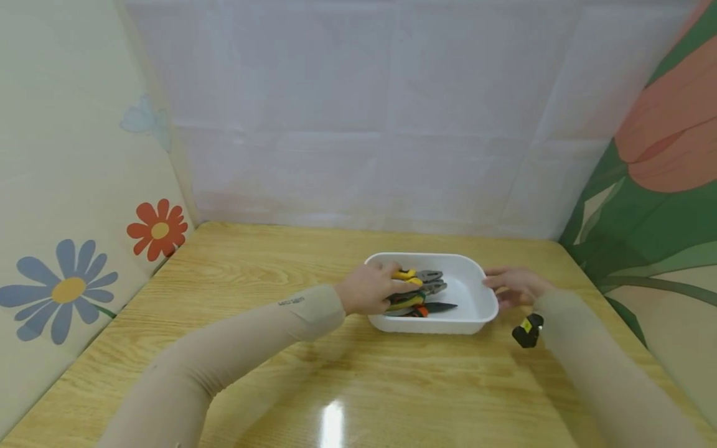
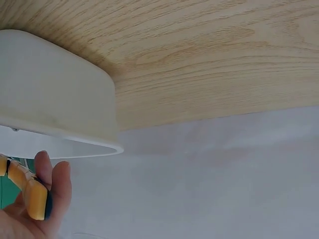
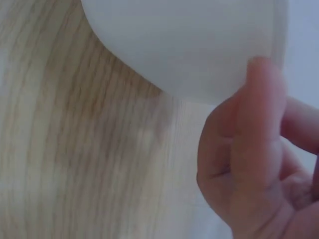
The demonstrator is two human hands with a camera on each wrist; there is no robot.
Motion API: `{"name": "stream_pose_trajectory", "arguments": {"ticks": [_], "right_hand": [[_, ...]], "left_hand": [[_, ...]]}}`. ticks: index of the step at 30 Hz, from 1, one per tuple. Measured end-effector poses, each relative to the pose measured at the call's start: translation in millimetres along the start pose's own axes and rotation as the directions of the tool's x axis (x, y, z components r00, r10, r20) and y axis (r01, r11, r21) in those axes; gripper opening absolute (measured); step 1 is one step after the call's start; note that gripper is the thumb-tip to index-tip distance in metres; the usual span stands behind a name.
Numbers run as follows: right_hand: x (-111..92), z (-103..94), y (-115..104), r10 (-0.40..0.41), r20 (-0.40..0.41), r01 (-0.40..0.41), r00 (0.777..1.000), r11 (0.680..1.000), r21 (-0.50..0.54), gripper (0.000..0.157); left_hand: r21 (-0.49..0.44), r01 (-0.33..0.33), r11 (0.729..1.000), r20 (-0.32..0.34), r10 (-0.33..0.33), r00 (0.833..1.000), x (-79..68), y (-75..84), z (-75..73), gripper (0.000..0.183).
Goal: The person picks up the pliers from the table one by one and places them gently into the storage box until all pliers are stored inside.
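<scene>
A white plastic basin (image 1: 476,311) stands on the table with several hand tools lying inside, toward its left end. My left hand (image 1: 370,289) reaches over the basin's left rim. Its fingers hold the yellow-and-black handle of a pair of pliers (image 2: 35,196); in the head view, grey plier jaws point right. Beside them lie pliers with green-and-yellow handles (image 1: 404,302) and a tool with a dark pointed blade (image 1: 440,307) and orange on its handle. At the right end, my right hand (image 1: 515,286) pinches the basin's rim, thumb (image 3: 260,114) against the outer wall.
A small black object with a yellow label (image 1: 528,330), perhaps a tape measure, is close to the right wrist. The wood-grain table (image 1: 269,379) meets a white sheet (image 1: 358,155) behind, with flower-patterned panels at both sides.
</scene>
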State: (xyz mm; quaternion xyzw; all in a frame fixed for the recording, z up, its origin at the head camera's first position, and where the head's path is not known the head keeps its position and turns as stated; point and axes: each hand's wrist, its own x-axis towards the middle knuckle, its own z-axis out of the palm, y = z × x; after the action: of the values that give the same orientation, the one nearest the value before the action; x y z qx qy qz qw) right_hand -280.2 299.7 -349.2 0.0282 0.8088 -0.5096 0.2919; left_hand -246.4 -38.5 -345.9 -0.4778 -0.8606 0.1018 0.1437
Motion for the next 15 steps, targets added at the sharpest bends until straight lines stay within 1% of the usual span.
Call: {"name": "stream_pose_trajectory", "arguments": {"ticks": [4,8,12,15], "right_hand": [[0.8,-0.9,-8.4,0.037,0.006,-0.036,0.999,0.998,-0.049,0.067],[2.6,0.3,-16.2,0.066,0.004,-0.065,0.998,0.992,-0.104,0.068],[5.1,2.3,-21.0,0.074,-0.021,-0.076,0.997,0.984,-0.161,0.068],[6.8,2.6,-21.9,0.073,-0.030,-0.077,0.997,0.981,-0.180,0.067]], "left_hand": [[0.021,-0.052,0.998,-0.050,0.053,0.997,2.9,-2.2,5.6,0.059],[0.016,-0.094,0.995,-0.076,0.095,0.993,6.0,-3.5,8.5,0.059],[0.026,-0.114,0.993,-0.051,0.115,0.992,10.2,-3.5,9.0,0.059],[0.035,-0.126,0.991,-0.014,0.126,0.992,13.5,-2.7,8.1,0.058]]}}
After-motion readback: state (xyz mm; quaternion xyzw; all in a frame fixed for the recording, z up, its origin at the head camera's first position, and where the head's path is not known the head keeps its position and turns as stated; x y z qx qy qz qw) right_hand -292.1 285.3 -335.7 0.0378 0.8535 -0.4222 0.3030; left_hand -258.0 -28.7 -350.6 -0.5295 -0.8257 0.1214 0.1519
